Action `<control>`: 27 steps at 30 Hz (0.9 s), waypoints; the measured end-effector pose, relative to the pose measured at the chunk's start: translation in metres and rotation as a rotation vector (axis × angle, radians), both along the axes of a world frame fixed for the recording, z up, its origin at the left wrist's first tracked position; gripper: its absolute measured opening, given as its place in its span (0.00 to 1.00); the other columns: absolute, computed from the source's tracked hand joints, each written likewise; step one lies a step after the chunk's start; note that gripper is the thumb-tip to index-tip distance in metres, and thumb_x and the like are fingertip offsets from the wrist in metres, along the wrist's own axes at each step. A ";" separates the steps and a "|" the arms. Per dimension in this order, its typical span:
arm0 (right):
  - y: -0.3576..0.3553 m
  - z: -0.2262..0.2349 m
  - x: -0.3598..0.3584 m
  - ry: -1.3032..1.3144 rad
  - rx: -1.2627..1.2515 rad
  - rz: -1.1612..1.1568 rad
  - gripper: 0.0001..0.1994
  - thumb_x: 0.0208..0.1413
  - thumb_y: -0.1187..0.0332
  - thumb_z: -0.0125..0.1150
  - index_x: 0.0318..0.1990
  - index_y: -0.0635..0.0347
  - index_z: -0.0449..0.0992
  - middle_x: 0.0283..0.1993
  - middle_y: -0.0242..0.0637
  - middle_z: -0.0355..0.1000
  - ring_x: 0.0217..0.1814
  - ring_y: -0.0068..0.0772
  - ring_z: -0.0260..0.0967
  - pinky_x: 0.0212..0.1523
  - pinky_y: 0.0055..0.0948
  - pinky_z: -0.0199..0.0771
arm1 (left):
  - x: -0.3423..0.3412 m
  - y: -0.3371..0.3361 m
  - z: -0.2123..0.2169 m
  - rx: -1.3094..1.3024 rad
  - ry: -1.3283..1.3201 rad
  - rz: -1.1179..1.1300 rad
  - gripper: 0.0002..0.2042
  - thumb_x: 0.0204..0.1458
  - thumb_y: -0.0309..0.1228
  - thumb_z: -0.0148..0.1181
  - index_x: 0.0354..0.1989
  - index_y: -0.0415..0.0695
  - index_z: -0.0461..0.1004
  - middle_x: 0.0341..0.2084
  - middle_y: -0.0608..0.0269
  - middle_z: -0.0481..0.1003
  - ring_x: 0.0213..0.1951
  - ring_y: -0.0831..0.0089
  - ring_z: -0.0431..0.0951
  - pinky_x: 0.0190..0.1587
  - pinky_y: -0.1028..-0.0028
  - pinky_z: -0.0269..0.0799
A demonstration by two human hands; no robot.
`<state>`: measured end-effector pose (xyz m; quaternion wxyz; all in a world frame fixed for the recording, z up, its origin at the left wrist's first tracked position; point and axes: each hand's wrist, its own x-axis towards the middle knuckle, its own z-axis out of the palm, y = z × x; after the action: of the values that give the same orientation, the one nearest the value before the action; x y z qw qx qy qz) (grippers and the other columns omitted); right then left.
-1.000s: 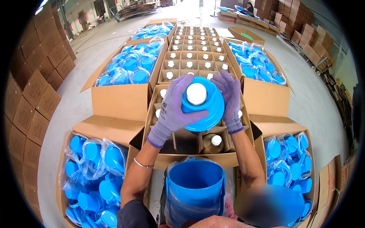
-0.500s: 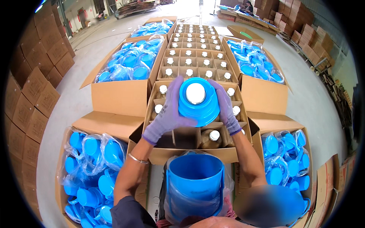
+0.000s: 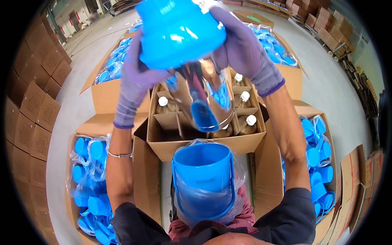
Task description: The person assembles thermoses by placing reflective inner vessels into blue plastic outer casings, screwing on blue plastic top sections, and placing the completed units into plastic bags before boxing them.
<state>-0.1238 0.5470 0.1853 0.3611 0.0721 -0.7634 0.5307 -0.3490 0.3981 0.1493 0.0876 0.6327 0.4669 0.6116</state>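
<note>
Flask [image 3: 183, 49], one: blue collar [image 3: 179, 38] uppermost, mirror-bright body [image 3: 202, 94] hanging below it. Located between the fingers of both hands, raised above the carton.

Left hand [image 3: 136, 69], purple-grey glove: fingers clamped on the collar's left side, thumb by its near edge.

Right hand [image 3: 243, 49], matching glove: fingers set against the collar's right side; blurred, pressure cannot be told.

Below the fingers: divided carton [image 3: 171, 151], holding white-capped bottles [image 3: 248, 126].

Nearer the wearer than the fingers: blue bucket [image 3: 202, 175], upright, handled, partly in clear film.

Outward of the fingers, lower left and lower right: boxed blue plastic pieces [image 3: 324, 173].

Step in hand, as judged: two-handed carrying of the flask, clear of the carton. Next move, as judged: calls for matched pressure from both sides, the body looking slick, and its base kept off the bucket's rim.
</note>
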 end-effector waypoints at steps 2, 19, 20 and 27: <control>-0.016 0.016 -0.017 0.010 -0.368 0.243 0.19 0.69 0.56 0.48 0.57 0.60 0.70 0.49 0.36 0.73 0.50 0.25 0.71 0.54 0.29 0.71 | -0.012 -0.005 0.010 -0.088 -0.135 -0.004 0.40 0.48 0.37 0.65 0.70 0.40 0.56 0.45 0.57 0.75 0.48 0.71 0.76 0.50 0.73 0.74; -0.089 -0.094 0.038 -0.151 -0.885 0.081 0.22 0.61 0.78 0.54 0.63 0.64 0.62 0.52 0.41 0.69 0.55 0.28 0.68 0.58 0.30 0.68 | 0.051 -0.063 -0.088 -0.554 -0.250 -0.134 0.37 0.55 0.35 0.57 0.71 0.37 0.50 0.47 0.57 0.71 0.47 0.73 0.71 0.51 0.72 0.70; -0.092 -0.103 0.043 -0.173 -1.067 0.132 0.20 0.63 0.75 0.52 0.62 0.63 0.63 0.53 0.41 0.69 0.56 0.28 0.67 0.59 0.31 0.67 | 0.055 -0.070 -0.096 -0.587 -0.256 -0.163 0.38 0.54 0.34 0.57 0.71 0.36 0.49 0.50 0.55 0.70 0.50 0.71 0.70 0.54 0.71 0.69; -0.125 -0.157 0.088 -0.532 -1.068 0.012 0.35 0.66 0.46 0.49 0.71 0.62 0.53 0.69 0.44 0.59 0.70 0.35 0.57 0.70 0.35 0.57 | 0.078 -0.117 -0.139 -0.719 -0.287 -0.320 0.43 0.57 0.42 0.57 0.73 0.32 0.40 0.67 0.41 0.56 0.69 0.55 0.56 0.70 0.63 0.49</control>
<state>-0.0360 0.4225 0.0282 0.1407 -0.2506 -0.4546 0.8430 -0.2708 0.2809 0.0106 0.4610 0.5346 0.5295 0.4705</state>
